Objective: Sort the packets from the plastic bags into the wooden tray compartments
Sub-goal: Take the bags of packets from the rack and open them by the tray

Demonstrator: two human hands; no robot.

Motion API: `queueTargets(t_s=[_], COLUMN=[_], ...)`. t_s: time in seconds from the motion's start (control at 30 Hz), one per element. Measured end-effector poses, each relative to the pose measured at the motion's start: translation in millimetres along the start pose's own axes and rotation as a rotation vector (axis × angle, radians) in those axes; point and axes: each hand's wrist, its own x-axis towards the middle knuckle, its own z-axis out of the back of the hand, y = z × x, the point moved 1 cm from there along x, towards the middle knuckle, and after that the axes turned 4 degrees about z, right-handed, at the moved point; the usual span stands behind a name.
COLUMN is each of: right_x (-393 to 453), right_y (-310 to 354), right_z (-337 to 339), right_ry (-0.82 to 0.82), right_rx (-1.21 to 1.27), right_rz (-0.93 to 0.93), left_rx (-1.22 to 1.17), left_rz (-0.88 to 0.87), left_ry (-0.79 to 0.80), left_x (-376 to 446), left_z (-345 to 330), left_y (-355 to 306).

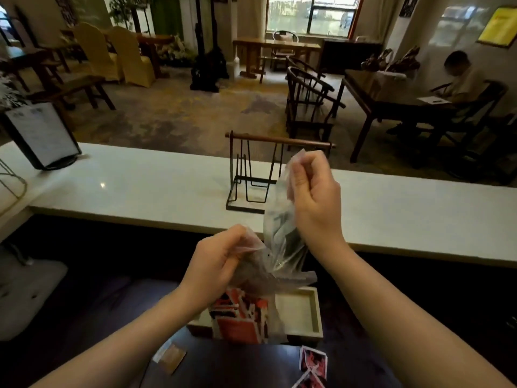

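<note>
A: How is the plastic bag held?
B: It is pinched at its upper edge by the right hand and lower down by the left hand, directly above the wooden tray.
A: And the packets?
B: Red packets are piled in the tray's left part; two loose packets are seen in front of the tray

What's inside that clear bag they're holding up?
Red-and-white packets sag in the bag bottom, above the tray. Both hands pinch its top. Their count is hidden by folds.
</note>
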Motion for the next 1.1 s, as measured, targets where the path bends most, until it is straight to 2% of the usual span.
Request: queueTargets(t_s=[0.1,0.23,0.47,0.63,0.8,0.93,1.1], right_x=[-37,-92,-181,-223,-240,-255,-269], right_y=[-16,-39,-77,-104,-117,-129,-133], right_z=[-5,-12,-27,-21,-4,13,37], right_ry=[0.087,0.115,0.098,0.127,0.113,0.136,0.191], right_rx=[0.041,0.097,0.069,0.015,-0.119,-0.226,-0.320], right_rz=[-0.076,-0.232,-0.517,-0.668,-0.725,-0.776,-0.724], left_rx=[0.016,0.017,-0.026,0.016,0.085,0.252,0.404], left_rz=[0.034,0.170,0.430,0.510,0.514,0.392,0.226], left_ry=[0.103,0.206,0.227,0.287,0.455,0.602,0.805], left_x=[-27,-68,-143,-167,-162,-164,-171], left_z=[-10,-21,-59,-87,-106,-127,-141], left_y=[8,30,78,94,98,93,96])
